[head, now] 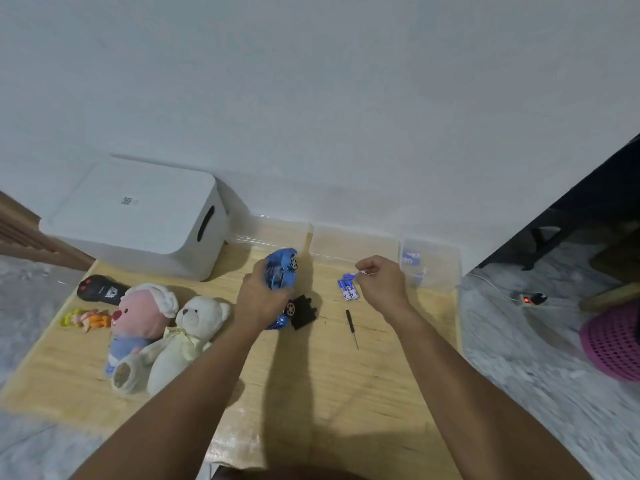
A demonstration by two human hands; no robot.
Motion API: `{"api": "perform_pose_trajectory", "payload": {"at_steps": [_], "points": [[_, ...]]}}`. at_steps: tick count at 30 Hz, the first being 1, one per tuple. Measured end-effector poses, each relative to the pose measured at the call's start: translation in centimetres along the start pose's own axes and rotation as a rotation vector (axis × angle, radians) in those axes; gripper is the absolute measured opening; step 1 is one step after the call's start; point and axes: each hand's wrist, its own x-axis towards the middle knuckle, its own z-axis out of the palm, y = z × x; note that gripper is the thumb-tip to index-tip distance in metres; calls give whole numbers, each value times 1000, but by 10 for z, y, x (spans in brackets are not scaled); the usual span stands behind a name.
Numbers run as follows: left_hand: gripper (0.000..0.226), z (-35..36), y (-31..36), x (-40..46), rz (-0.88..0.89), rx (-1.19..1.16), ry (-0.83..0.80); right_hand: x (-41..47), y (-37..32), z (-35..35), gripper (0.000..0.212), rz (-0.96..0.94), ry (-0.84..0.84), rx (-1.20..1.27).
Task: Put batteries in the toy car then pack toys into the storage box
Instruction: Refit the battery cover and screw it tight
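A: Your left hand (258,294) wraps the car (282,271), tipped on its side above the worktop (311,375). Hard glossy plastic, likely light and slick; grip the body, not the wheels.

B: Right hand?

A: Your right hand (381,284) pinches a battery (349,276) at the fingertips; two more batteries (348,292) lie just below. Small, smooth, prone to roll. The black cover (303,311) lies beside the car.

B: Surroundings?

A: Pale wood worktop against a white wall. Box (138,220) far left, lid on. Plush toys (166,334) nearby, soft.
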Motion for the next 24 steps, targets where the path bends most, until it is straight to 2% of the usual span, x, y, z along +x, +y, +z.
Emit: {"api": "perform_pose_trajectory", "payload": {"at_steps": [3, 5, 8, 10, 14, 21, 24], "points": [[44, -17, 18, -1, -180, -609, -149, -7, -26, -2, 18, 37, -108, 318], [35, -24, 26, -2, -241, -802, -267, -12, -44, -1, 21, 52, -153, 460], [44, -28, 27, -2, -232, -974, -414, -18, -66, 5, 19, 41, -157, 567], [50, -28, 31, -2, -177, -987, -454, -21, -78, 10, 16, 20, -154, 604], [61, -29, 38, -1, -75, -934, -419, -23, -88, 17, 15, 6, -135, 602], [39, -27, 46, -3, 4, -914, -383, -28, -87, 22, 11, -24, -96, 574], [48, -25, 48, -4, 11, -932, -345, -28, -83, 26, 10, -61, -19, 507]]}}
